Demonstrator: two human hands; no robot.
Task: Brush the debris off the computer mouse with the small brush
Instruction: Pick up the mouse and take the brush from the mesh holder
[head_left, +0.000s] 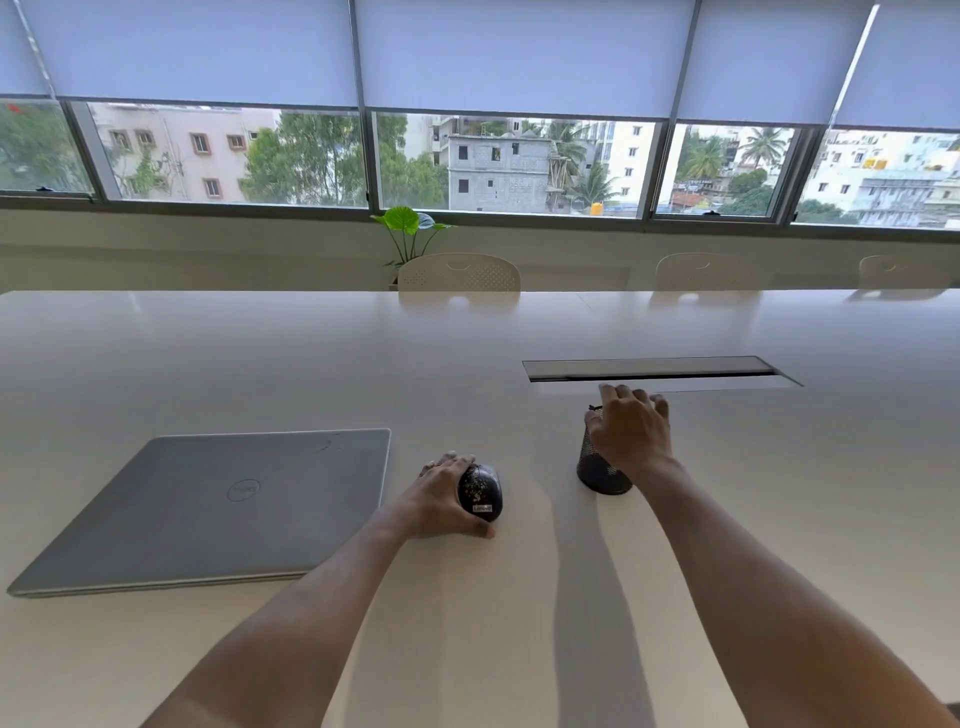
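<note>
A black computer mouse (482, 491) speckled with pale debris lies on the white table (363, 364), just right of a laptop. My left hand (441, 501) wraps its left side, thumb at the near end, fingers at the far end. To the right stands a black mesh cup (597, 470). My right hand (631, 431) hovers over the cup's mouth with fingers spread and curled down, covering the top. No brush shows; the hand hides what is in the cup.
A closed grey laptop (223, 506) lies at the left. A cable slot (654, 370) is set into the table behind the cup. White chairs (460, 275) and a potted plant (408, 228) stand beyond the far edge, below the windows.
</note>
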